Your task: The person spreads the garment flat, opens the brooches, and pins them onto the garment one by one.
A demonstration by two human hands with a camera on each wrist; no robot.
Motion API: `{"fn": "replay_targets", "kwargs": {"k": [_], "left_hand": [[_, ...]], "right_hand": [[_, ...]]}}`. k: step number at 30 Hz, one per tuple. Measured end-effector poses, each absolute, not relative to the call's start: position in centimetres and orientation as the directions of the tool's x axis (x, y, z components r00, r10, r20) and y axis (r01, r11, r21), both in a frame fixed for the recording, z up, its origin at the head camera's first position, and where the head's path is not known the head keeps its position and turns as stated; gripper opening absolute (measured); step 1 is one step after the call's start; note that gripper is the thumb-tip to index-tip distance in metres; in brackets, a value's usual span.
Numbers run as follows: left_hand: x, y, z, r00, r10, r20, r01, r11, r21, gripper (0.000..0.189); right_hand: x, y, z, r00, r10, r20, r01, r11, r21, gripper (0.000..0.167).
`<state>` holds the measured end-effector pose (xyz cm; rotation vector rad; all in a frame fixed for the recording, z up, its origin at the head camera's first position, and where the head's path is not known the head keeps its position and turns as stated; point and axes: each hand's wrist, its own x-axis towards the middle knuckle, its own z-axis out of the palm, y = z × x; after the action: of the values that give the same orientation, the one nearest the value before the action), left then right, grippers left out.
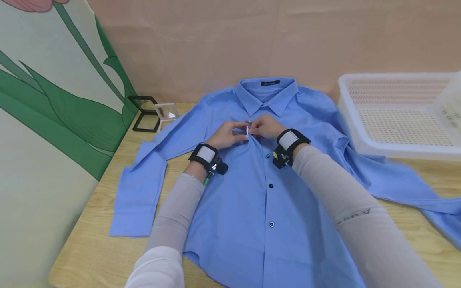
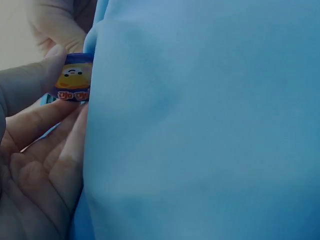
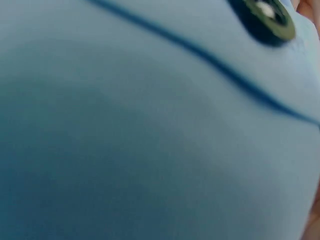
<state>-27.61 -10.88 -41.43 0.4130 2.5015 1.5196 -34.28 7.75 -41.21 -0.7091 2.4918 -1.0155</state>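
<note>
A blue long-sleeved button-up shirt (image 1: 234, 192) lies front up on the wooden table, collar away from me. At its upper chest, my left hand (image 1: 226, 136) pinches a small dark blue piece with a yellow cartoon face (image 2: 75, 77) between thumb and fingers, against the shirt's edge. Opposite it, my right hand (image 1: 268, 126) has its fingertips bent at the same spot, pinching the raised shirt cloth; its fingertips are partly hidden. Below the hands, dark buttons (image 1: 271, 186) run down the front. One button (image 3: 270, 17) looms large in the right wrist view.
A white plastic basket (image 1: 414, 150) stands at the right, beside the shirt's sleeve. Black frames (image 1: 145, 123) and a pale pink frame (image 1: 167, 111) stand at the back left. A wall with painted green leaves (image 1: 72, 108) borders the table's left side.
</note>
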Motion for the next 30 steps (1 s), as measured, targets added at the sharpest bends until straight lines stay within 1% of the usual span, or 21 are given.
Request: {"fn": "replay_targets", "kwargs": {"k": [3,7,9,11,13,16,17,19,22,25,27,30], "left_hand": [[-27.7,-10.6,-41.4,-0.945,0.328,-0.001,0.156,0.453,0.878,0.048],[-27.8,-10.2,-41.2,-0.948,0.317,0.028,0.205,0.542,0.815,0.048],[-27.8,-10.0,-41.0,-0.946,0.321,0.04,0.229,0.577,0.784,0.048],[-27.8,-9.8,-40.8,-0.942,0.331,0.057,0.262,0.62,0.74,0.048],[-27.8,-9.6,-40.6,-0.94,0.336,0.065,0.283,0.658,0.697,0.048],[-27.7,-9.5,-40.4,-0.938,0.341,0.067,0.306,0.719,0.624,0.049],[-27.7,-9.4,-40.3,-0.939,0.34,0.06,0.306,0.739,0.6,0.049],[-27.7,-9.3,-40.3,-0.941,0.337,0.045,0.303,0.773,0.558,0.05],[-27.7,-9.2,-40.3,-0.944,0.33,0.022,0.295,0.812,0.503,0.05],[-27.7,-9.0,-40.2,-0.943,0.332,0.01,0.301,0.841,0.449,0.046],[-27.6,-8.8,-40.2,-0.943,0.333,0.006,0.305,0.856,0.417,0.041],[-27.5,-8.5,-40.3,-0.941,0.337,-0.003,0.312,0.876,0.369,0.03]], "right_hand": [[-34.4,8.1,-41.3,-0.8,-0.587,-0.125,-0.324,0.598,-0.733,0.018],[-33.9,8.7,-40.8,-0.791,-0.605,-0.092,-0.367,0.589,-0.72,0.016],[-33.6,9.1,-40.4,-0.802,-0.594,-0.063,-0.398,0.611,-0.685,0.015],[-33.3,9.6,-40.1,-0.817,-0.576,-0.039,-0.433,0.656,-0.618,0.015],[-33.1,10.3,-39.9,-0.848,-0.528,-0.049,-0.431,0.74,-0.517,0.024],[-32.7,11.6,-39.9,-0.893,-0.43,-0.132,-0.362,0.862,-0.356,0.052],[-32.6,12.1,-39.9,-0.903,-0.391,-0.179,-0.326,0.894,-0.308,0.061],[-32.5,12.9,-40.0,-0.894,-0.36,-0.267,-0.297,0.922,-0.248,0.078],[-32.2,13.9,-40.1,-0.839,-0.378,-0.391,-0.316,0.924,-0.216,0.094],[-31.8,14.5,-39.8,-0.784,-0.406,-0.47,-0.351,0.914,-0.204,0.101],[-31.4,14.7,-39.5,-0.771,-0.401,-0.495,-0.347,0.916,-0.203,0.103],[-31.0,14.8,-39.2,-0.773,-0.388,-0.502,-0.327,0.922,-0.208,0.104]]}}
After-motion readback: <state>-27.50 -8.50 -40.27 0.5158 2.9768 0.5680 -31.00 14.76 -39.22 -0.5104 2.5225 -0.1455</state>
